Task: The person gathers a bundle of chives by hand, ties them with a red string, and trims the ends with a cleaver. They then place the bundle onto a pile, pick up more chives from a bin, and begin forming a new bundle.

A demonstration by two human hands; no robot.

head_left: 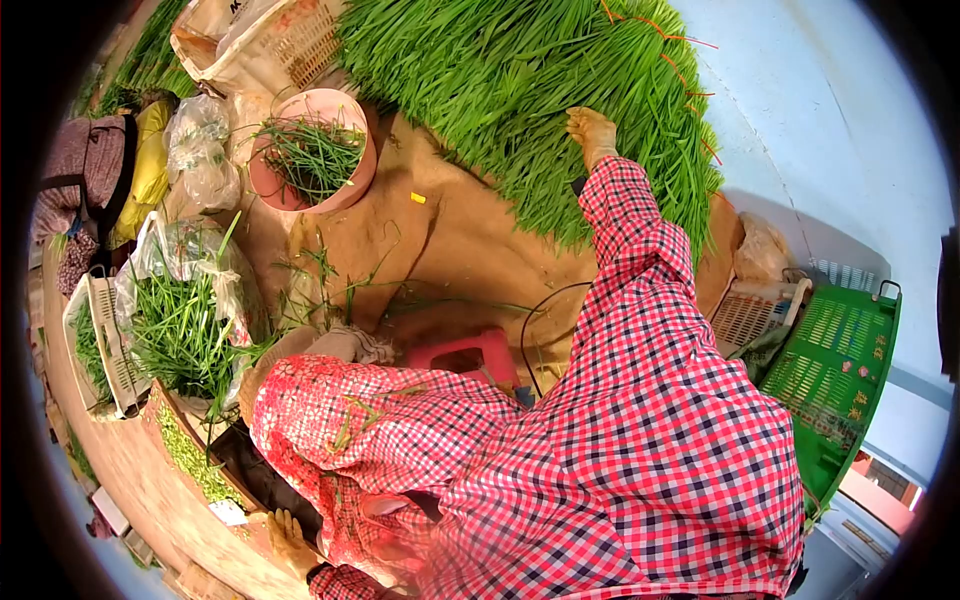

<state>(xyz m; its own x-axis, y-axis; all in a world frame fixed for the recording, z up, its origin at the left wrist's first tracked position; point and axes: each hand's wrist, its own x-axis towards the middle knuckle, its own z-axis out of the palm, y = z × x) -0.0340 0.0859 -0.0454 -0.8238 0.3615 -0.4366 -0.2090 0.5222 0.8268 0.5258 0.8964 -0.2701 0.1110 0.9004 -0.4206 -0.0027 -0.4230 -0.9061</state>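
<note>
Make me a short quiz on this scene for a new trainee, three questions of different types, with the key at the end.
1. Multiple choice: which of the wearer's hands is at the big pile of long green leaves?
a) left
b) right
c) both

2. True or false: green stalks lie in the pink bucket.

3. Fill in the blank: the large slotted plastic crate at the far right is mainly ____ in colour.

Key:
1. b: the right hand is there, while the left hand is at the lower left, well away from the pile.
2. True.
3. Green.
</note>
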